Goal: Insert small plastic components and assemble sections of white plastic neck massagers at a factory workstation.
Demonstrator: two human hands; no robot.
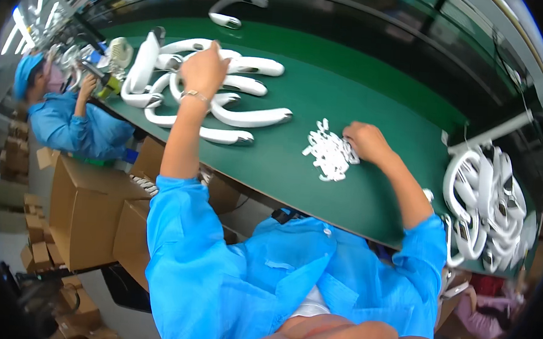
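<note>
My left hand (204, 71) is closed over a group of curved white plastic pieces at the left of the green table, its fingers bent round one curved white piece (192, 44); the hand hides part of the grip. Around it lie more of these smooth, bow-shaped pieces (253, 116), some with dark inserts at their ends. My right hand (366, 141) rests at the right edge of a heap of small white plastic parts (329, 153). Its fingers are bent and pressed together; what they pinch, if anything, is too small to make out.
One curved piece (226, 20) lies on the far ledge. Many more are stacked at the right end of the table (271, 169). Cardboard boxes (86, 213) stand below at left. A co-worker in blue (76, 121) holds a green-and-black tool there; another person in pink (481, 316) is at lower right.
</note>
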